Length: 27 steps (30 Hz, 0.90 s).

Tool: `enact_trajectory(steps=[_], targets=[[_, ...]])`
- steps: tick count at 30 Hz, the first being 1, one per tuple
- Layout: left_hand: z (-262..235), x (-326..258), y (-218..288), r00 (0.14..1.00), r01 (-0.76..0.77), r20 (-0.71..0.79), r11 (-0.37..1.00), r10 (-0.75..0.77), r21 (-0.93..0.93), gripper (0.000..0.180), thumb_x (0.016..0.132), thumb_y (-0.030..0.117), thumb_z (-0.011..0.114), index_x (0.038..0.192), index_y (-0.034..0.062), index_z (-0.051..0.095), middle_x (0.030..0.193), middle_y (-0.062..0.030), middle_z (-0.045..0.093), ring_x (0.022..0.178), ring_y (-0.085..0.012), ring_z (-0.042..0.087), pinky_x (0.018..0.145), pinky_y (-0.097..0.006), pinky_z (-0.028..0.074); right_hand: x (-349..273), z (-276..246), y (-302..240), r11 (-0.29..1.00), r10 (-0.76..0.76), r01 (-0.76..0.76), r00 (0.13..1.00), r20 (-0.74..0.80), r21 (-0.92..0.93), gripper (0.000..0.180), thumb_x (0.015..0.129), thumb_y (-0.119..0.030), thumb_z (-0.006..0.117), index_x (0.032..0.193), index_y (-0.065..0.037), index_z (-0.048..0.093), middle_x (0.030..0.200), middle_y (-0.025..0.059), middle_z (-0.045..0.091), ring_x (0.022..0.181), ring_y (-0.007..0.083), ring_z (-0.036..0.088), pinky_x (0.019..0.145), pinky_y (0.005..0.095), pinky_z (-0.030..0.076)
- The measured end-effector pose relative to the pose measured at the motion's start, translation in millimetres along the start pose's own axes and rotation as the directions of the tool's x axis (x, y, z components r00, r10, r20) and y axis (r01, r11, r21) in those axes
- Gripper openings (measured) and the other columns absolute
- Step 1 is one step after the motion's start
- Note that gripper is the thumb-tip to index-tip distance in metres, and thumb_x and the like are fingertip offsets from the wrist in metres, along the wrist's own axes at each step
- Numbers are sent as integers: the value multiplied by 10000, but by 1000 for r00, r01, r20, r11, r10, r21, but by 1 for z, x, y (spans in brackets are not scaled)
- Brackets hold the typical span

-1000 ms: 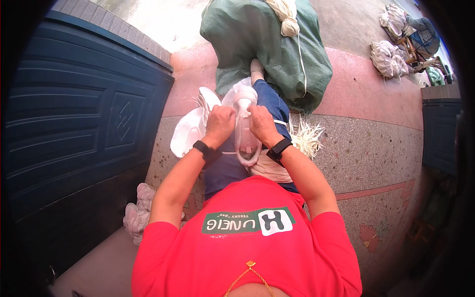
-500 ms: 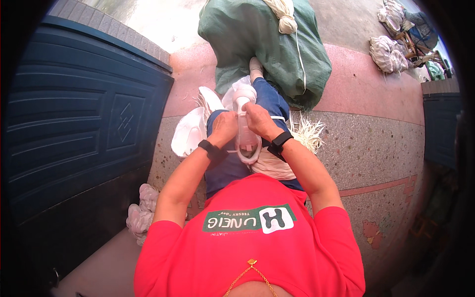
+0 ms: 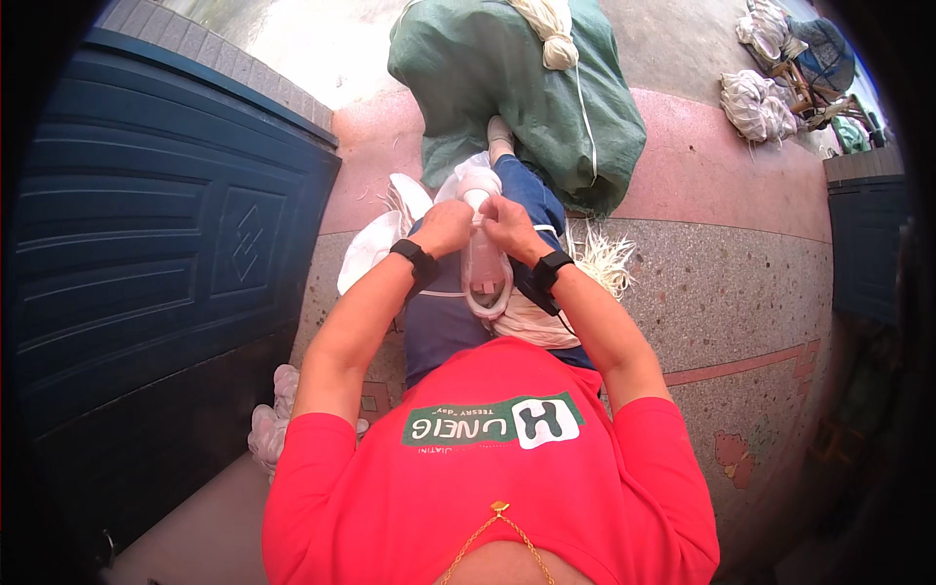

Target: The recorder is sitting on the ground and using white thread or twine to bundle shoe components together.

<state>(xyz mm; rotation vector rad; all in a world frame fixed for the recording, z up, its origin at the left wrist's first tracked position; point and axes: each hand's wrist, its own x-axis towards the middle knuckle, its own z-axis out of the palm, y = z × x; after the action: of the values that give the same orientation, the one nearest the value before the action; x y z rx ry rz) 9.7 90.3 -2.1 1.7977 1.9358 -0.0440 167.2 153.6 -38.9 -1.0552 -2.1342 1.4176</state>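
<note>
I sit on the floor in a red shirt and blue trousers. My left hand (image 3: 444, 229) and my right hand (image 3: 505, 226) meet over my lap, both closed on a pale, translucent plastic bag (image 3: 482, 263) that hangs down between them. A black band sits on each wrist. A tuft of the bag's top (image 3: 478, 180) sticks up just beyond my fingers. What is inside the bag is not clear.
A big green sack (image 3: 526, 93) with a white rope lies beyond my foot. A dark blue panelled door (image 3: 146, 244) stands at my left. White fibre strands (image 3: 600, 258) lie at my right, white bags (image 3: 375, 249) by my left knee, more bundles (image 3: 756, 102) far right.
My hands have shifted slightly along the top of the pale bag and stay closed on it. Nothing else has moved.
</note>
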Motion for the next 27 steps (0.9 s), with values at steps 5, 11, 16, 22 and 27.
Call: enact_trajectory(steps=[5,11,16,22,27], targets=[[-12,-6,6,977,-210,35,943,208,257,173,828,168,619,836,24,714,844,-214,701,844,-360,698,720,-468,559,-2,-7,-2,986,-96,100,995,30,-135,248,818,-126,679,1039,-15,654,944,221,701,921,403,674,819,453,526],[-46,-80,-99,982,167,-130,946,-135,279,106,836,118,590,843,67,683,823,-167,696,769,-325,689,672,-442,558,-41,-116,35,998,62,-53,964,260,-41,264,882,-168,681,1106,-29,661,861,91,651,797,232,611,732,346,497],[-119,-213,-221,703,681,-356,727,-616,86,106,851,117,602,891,60,682,823,-142,694,730,-278,668,633,-398,533,-120,-227,97,800,384,-355,922,42,484,279,935,-203,682,1162,-40,667,792,-18,610,694,89,558,660,257,473],[-162,-312,-268,396,829,-436,519,-808,-208,122,868,115,616,949,51,681,823,-112,690,684,-222,643,587,-344,503,-197,-385,157,174,300,137,936,-185,975,165,1007,-119,579,1144,-29,582,803,-5,507,727,104,522,757,296,508],[-176,-331,-259,327,770,-492,529,-807,-356,144,883,114,628,997,44,680,823,-87,688,646,-175,621,548,-300,478,-185,-452,88,125,235,373,889,-392,920,133,1029,-30,470,1126,2,557,930,60,560,851,162,566,724,220,489]])
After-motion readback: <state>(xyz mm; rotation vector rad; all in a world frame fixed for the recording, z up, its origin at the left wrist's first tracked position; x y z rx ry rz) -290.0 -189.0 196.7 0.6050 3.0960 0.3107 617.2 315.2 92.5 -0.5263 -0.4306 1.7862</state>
